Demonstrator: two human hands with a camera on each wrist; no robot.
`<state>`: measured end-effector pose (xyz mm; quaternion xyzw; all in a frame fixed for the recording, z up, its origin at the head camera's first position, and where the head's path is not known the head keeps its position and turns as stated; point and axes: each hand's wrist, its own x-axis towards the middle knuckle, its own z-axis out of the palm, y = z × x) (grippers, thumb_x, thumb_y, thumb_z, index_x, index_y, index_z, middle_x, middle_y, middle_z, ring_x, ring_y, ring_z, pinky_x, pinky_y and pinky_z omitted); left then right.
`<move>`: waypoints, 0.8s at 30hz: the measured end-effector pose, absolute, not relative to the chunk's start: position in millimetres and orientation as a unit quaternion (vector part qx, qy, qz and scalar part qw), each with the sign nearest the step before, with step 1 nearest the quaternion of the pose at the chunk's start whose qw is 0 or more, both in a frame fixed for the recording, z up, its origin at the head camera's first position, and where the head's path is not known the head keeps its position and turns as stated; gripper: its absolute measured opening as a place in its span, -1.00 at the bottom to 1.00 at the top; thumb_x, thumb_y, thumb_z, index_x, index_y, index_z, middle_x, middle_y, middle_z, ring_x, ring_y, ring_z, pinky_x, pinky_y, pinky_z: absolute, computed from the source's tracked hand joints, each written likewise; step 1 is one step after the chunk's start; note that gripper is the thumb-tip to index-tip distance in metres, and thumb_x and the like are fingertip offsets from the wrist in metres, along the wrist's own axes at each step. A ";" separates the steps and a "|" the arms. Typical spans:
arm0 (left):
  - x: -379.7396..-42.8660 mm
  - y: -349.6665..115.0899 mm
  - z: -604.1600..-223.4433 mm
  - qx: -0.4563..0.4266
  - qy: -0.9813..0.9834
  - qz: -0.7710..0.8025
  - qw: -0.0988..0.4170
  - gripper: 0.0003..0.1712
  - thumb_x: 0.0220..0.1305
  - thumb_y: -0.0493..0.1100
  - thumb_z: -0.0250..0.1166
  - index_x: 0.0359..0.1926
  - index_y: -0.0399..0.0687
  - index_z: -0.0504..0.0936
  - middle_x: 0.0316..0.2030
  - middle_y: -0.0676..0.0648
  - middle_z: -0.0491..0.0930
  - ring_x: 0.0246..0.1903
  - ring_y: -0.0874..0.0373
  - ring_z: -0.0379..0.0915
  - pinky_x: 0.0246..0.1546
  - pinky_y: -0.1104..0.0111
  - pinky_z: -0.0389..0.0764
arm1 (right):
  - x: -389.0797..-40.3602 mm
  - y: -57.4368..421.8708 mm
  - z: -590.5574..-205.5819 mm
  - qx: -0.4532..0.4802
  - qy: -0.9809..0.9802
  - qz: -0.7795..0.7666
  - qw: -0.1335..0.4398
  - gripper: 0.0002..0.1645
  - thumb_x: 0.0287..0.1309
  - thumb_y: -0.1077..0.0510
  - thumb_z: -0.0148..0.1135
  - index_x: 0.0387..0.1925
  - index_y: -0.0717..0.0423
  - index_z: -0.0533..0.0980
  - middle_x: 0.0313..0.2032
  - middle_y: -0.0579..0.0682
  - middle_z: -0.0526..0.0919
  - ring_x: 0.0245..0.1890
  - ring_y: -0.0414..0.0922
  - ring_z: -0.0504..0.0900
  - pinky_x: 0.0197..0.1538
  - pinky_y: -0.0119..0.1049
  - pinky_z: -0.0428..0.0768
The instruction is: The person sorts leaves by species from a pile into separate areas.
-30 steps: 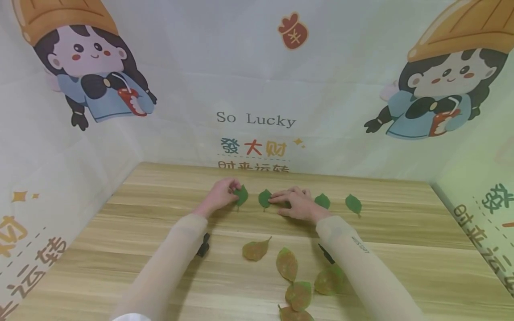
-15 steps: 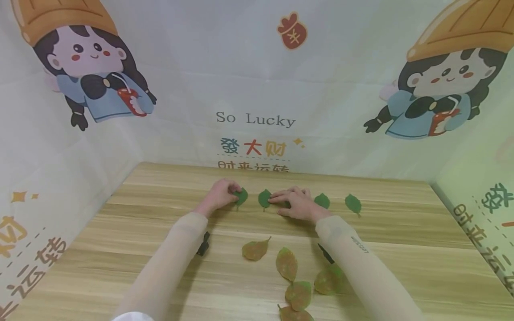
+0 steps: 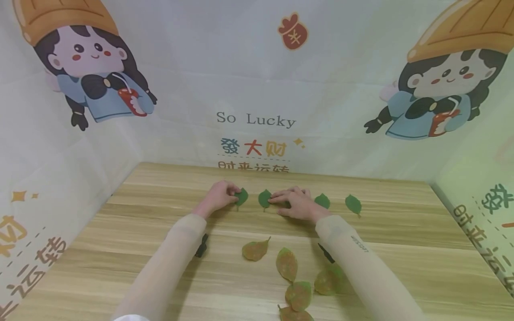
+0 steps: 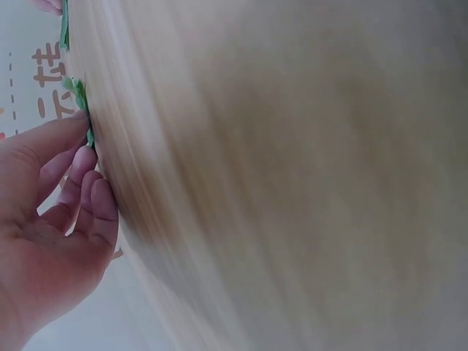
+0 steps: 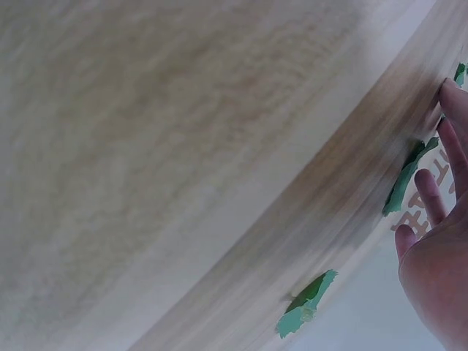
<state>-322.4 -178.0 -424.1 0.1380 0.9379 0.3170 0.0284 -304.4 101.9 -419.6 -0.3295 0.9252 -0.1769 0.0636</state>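
Several green leaves stand in a row across the back of the table. My left hand point(image 3: 220, 196) pinches the edge of the leftmost green leaf point(image 3: 242, 196) between thumb and fingers; the left wrist view shows this leaf point(image 4: 80, 95) edge-on by the thumb. My right hand point(image 3: 298, 205) reaches left with fingers extended, its fingertips on the right edge of the second green leaf point(image 3: 264, 199). A further leaf is mostly hidden beneath that hand. To its right lie a partly covered green leaf point(image 3: 322, 201) and the rightmost green leaf point(image 3: 354, 204).
Nearer on the wooden table point(image 3: 120, 249), several brownish-green leaves lie scattered, among them a single leaf point(image 3: 255, 250) and an overlapping leaf point(image 3: 299, 296). A printed cloth backdrop point(image 3: 180, 89) rises behind the table's far edge and at both sides.
My left hand and the leftmost leaf have shifted very slightly toward me. The right hand and the other leaves stay where they were.
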 end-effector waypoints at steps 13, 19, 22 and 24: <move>-320.1 -181.8 -420.7 0.164 0.938 0.303 0.043 -0.61 0.18 -0.35 0.35 0.07 -0.23 0.62 -0.29 -0.16 0.58 -0.22 0.04 0.49 -0.08 0.21 0.56 | -304.0 102.3 -420.7 -0.329 0.925 -0.179 0.059 -0.49 0.30 -0.01 0.24 0.27 -0.15 0.49 0.42 -0.09 0.39 0.31 0.06 0.31 0.21 0.14 0.17; -319.0 -181.8 -418.6 0.165 0.938 0.301 0.046 -0.63 0.20 -0.37 0.32 0.06 -0.20 0.63 -0.29 -0.16 0.56 -0.22 0.04 0.45 -0.11 0.22 0.52 | -304.8 100.9 -419.8 -0.327 0.926 -0.179 0.057 -0.49 0.29 0.00 0.26 0.26 -0.15 0.50 0.41 -0.08 0.40 0.32 0.07 0.30 0.23 0.17 0.16; -318.4 -181.7 -417.9 0.166 0.938 0.301 0.045 -0.63 0.20 -0.37 0.32 0.06 -0.20 0.64 -0.28 -0.17 0.56 -0.21 0.04 0.45 -0.09 0.20 0.52 | -305.2 100.6 -419.8 -0.327 0.927 -0.176 0.052 -0.50 0.28 -0.01 0.27 0.25 -0.17 0.51 0.40 -0.07 0.42 0.33 0.07 0.31 0.23 0.17 0.17; -317.8 -181.3 -417.3 0.164 0.938 0.302 0.047 -0.63 0.19 -0.37 0.33 0.05 -0.20 0.64 -0.27 -0.18 0.56 -0.21 0.03 0.45 -0.09 0.20 0.52 | -305.3 100.7 -419.8 -0.327 0.927 -0.175 0.048 -0.50 0.27 -0.01 0.27 0.24 -0.17 0.52 0.39 -0.06 0.43 0.33 0.07 0.30 0.23 0.16 0.17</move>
